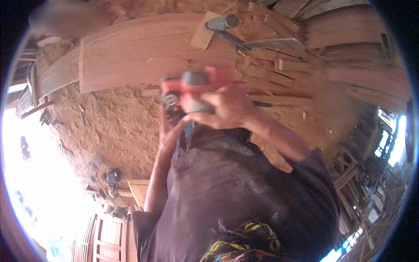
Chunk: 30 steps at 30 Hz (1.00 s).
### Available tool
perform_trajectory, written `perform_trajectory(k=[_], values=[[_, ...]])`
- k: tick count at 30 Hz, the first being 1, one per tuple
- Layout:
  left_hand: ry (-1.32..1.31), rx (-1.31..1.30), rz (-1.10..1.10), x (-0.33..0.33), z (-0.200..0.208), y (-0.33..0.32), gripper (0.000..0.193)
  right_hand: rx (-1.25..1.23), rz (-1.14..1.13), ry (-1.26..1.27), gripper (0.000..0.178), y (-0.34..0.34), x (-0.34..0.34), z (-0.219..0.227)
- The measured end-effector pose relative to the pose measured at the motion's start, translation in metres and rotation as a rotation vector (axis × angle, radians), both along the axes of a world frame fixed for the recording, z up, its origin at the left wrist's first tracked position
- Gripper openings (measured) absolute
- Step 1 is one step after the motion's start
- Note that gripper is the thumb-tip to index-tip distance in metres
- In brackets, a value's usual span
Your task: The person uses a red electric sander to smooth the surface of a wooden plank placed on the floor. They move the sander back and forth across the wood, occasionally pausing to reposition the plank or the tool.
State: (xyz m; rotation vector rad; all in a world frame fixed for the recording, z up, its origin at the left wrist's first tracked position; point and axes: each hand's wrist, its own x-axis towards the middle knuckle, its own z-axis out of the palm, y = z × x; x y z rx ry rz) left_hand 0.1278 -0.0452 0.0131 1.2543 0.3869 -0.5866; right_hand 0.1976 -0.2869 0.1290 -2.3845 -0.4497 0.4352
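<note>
A red hand-held power tool with grey parts and a round silver disc on its side is in front of my chest, blurred by motion. It looks like an electric planer. My right hand is closed around its right part, fingers over the grey grip. Against its near left side, my left hand supports it, with the thumb towards the tool and the other fingers mostly hidden. Beyond the tool lies a wide reddish wooden board.
On the board's far right, a grey tool with a round end rests on a small wood piece. Wood shavings cover the floor. Offcuts and larger planks lie to the right. Jars and other items stand at lower left.
</note>
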Motion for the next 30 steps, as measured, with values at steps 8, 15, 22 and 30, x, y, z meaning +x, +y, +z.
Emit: perform_trajectory(k=[8,15,22,30], values=[[0.062,0.017,-0.206,0.002,0.022,-0.139,0.151,-0.002,-0.081,0.008,0.043,-0.151,-0.028,-0.002],[0.083,0.284,-0.271,0.002,0.016,-0.141,0.154,0.021,-0.065,0.067,0.046,-0.148,-0.023,-0.005],[0.068,0.197,-0.192,0.014,0.023,-0.113,0.153,0.062,-0.071,0.005,0.047,-0.113,-0.012,-0.009],[0.013,0.182,-0.065,0.021,0.002,-0.071,0.123,0.023,-0.04,-0.004,0.049,-0.067,0.007,-0.015]])
